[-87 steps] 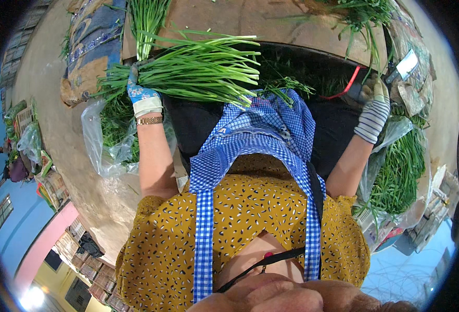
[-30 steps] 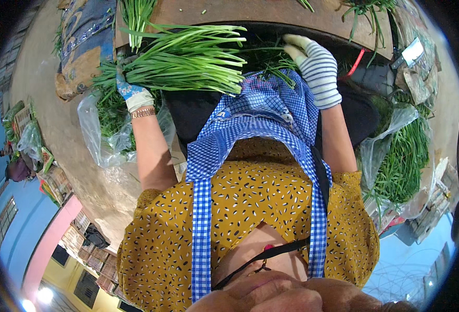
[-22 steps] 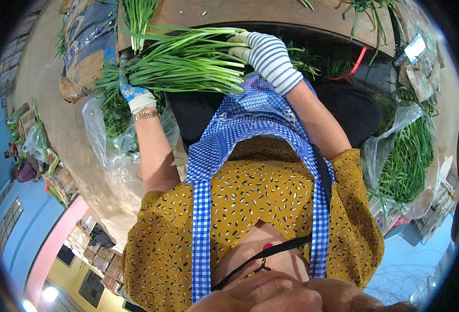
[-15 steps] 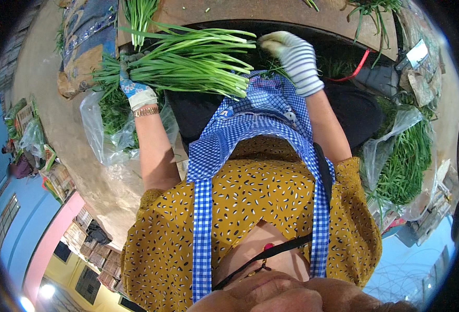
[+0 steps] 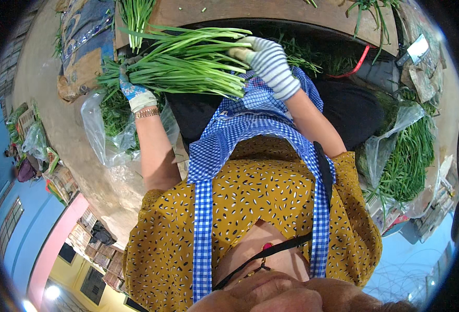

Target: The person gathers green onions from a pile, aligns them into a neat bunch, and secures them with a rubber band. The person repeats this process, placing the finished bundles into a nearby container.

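Back on the chive bundle (image 5: 182, 62), her right hand (image 5: 263, 60) grips; left hand (image 5: 133, 91) clutches the roots above the concrete floor (image 5: 68, 135).

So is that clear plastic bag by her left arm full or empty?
Partly full: green leaves show through the clear plastic bag beside the left hand. How full, cannot tell.

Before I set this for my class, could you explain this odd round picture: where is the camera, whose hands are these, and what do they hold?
The camera sits on the person's head and looks down, so you see their own chest, blue checked apron and arms. The wide lens bends everything into a circle. The left hand, in a blue patterned glove, grips a bundle of long green stalks at one end. The right hand, in a striped glove, rests on the other end. Clear bags of greens lie at both sides, and a wooden board lies ahead.
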Action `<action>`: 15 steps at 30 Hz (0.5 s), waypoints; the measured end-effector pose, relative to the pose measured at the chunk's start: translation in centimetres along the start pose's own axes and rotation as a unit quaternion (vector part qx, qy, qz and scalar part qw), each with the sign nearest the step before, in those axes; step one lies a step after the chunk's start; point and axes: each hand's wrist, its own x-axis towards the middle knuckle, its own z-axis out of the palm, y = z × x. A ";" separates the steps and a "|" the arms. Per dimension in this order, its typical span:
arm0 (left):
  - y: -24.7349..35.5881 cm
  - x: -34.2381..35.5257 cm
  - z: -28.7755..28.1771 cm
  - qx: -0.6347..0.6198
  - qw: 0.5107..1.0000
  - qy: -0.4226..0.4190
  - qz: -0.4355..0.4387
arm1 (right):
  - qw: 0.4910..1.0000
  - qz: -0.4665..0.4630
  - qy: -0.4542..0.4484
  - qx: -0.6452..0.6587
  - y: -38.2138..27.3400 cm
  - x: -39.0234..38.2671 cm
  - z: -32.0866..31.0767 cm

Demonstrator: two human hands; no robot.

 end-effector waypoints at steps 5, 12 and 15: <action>0.3 2.3 -4.6 -0.073 0.994 -0.068 -0.054 | 0.974 0.073 0.025 -0.213 6.2 -1.0 -6.3; -0.2 4.6 -6.9 -0.040 0.991 -0.092 -0.089 | 0.999 0.033 -0.034 -0.016 8.1 0.5 -4.1; -0.6 5.1 -7.0 -0.017 0.994 -0.078 -0.074 | 0.932 0.085 -0.125 0.329 5.3 3.2 1.0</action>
